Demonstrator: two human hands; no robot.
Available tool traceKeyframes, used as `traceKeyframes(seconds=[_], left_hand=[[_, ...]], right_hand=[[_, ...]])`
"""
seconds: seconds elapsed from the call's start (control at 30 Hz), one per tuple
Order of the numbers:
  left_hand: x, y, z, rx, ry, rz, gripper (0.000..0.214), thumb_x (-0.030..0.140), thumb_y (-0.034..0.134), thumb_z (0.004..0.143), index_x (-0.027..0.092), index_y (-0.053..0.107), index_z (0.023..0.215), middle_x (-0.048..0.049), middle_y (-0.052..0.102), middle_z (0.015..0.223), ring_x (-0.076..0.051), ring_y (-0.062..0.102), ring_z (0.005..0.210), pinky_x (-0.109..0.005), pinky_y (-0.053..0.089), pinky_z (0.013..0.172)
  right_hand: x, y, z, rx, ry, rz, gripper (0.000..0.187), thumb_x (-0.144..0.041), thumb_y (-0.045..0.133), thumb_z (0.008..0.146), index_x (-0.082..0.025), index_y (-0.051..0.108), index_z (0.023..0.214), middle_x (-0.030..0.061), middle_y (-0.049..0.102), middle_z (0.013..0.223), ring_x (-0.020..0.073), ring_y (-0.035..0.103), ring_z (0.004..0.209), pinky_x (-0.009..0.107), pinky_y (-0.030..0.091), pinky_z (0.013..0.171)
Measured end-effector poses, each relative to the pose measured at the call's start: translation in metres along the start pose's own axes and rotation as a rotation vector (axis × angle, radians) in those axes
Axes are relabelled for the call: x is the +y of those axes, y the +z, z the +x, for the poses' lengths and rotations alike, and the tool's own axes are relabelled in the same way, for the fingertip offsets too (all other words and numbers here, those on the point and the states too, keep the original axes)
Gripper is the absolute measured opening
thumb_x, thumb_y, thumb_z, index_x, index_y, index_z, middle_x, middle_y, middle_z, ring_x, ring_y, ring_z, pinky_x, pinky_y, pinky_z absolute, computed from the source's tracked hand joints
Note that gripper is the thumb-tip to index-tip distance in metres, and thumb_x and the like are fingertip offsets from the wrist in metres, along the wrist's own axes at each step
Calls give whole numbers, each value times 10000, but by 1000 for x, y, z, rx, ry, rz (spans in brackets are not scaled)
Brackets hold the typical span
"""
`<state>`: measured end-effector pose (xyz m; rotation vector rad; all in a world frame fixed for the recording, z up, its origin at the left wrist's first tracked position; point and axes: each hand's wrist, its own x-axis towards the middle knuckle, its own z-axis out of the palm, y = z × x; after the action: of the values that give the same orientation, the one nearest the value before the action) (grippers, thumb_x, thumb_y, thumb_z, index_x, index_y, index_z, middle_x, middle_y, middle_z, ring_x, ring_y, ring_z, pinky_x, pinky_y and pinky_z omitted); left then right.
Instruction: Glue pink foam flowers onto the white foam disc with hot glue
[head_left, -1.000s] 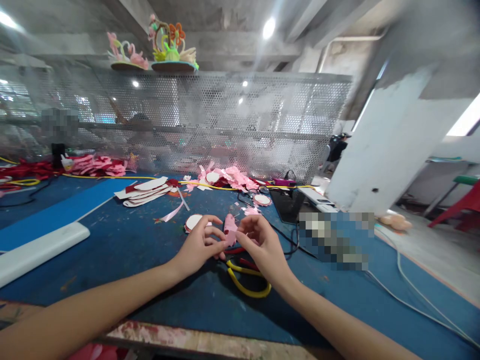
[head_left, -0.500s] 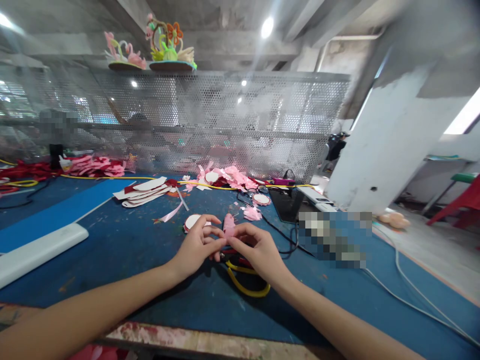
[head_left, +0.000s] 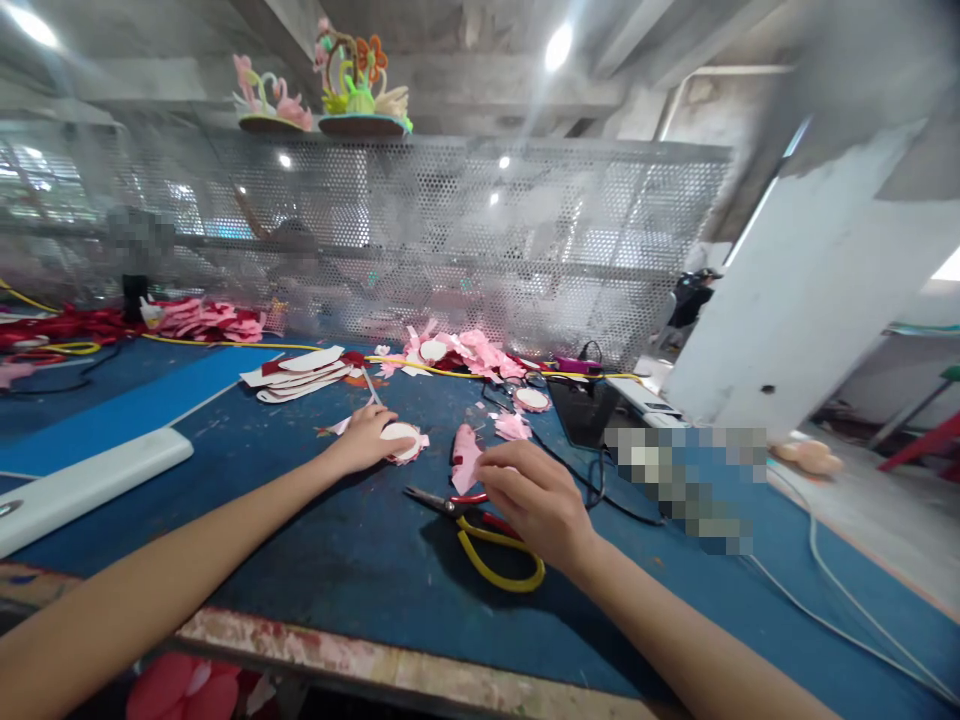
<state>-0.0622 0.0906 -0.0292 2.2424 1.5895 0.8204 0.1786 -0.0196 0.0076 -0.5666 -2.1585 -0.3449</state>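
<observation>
My left hand (head_left: 367, 438) reaches over a white round disc with a frilly pink edge (head_left: 400, 443), its thumb lying across the top and its fingers at the far left side. Near the middle, a pink fabric piece (head_left: 465, 462) with a dark red patch touches the fingertips of my right hand (head_left: 541, 500). That hand's fingers are curled and pressed together at the piece's right edge; the thumb is mostly hidden. Between my arms lie cutters with yellow and red handles (head_left: 495, 580), partly below my right hand, their dark jaws pointing left.
White cut shapes (head_left: 296, 375) are stacked at left, beside a long white bar (head_left: 97, 485). Pink scraps (head_left: 480, 352) lie along the perforated metal screen (head_left: 450, 220). Another round disc (head_left: 531, 400), a black flat panel (head_left: 581, 410) and cables (head_left: 630, 515) are at right.
My hands have parted. The left has moved left and away from me onto the round disc; the right has shifted slightly right. The cutters are now more uncovered, and the view has turned slightly left.
</observation>
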Motion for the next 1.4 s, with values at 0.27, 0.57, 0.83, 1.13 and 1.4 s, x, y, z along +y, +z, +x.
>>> traceKeyframes(seconds=[0.27,0.57,0.83,1.13,1.4], left_hand=[[8,0,-4,10,-7,-107,432,429,631,633,134,587,944,-101,613,1007,-263,553,963,-374,420,861],[32,-6,-19,-72,-177,-914,446,320,714,602,135,556,976,-66,631,924,-182,610,770,-294,481,676],[42,-7,-27,-140,-106,-954,416,311,738,604,129,630,962,-60,663,894,-148,602,726,-219,462,611],[60,-11,-37,-195,-43,-883,403,346,692,640,126,648,975,-58,672,884,-154,581,707,-215,436,595],[61,-10,-38,-197,-9,-945,406,444,624,697,120,657,940,-49,656,788,-112,517,585,-188,379,513]], right_hand=[[-9,11,4,-172,-69,56,132,-101,519,824,-188,615,848,47,633,824,141,555,768,278,463,709],[-5,9,3,-108,277,191,153,-145,473,840,-212,610,830,67,642,842,159,591,799,290,489,726],[-5,8,8,-26,757,409,119,-291,573,786,-187,615,748,35,640,750,148,580,668,255,475,596],[2,25,0,23,1083,824,316,-429,732,611,-170,597,731,-3,633,640,122,579,561,238,475,542],[-3,30,-2,1,1130,829,335,-420,764,565,-167,572,668,-14,608,565,91,532,462,213,463,459]])
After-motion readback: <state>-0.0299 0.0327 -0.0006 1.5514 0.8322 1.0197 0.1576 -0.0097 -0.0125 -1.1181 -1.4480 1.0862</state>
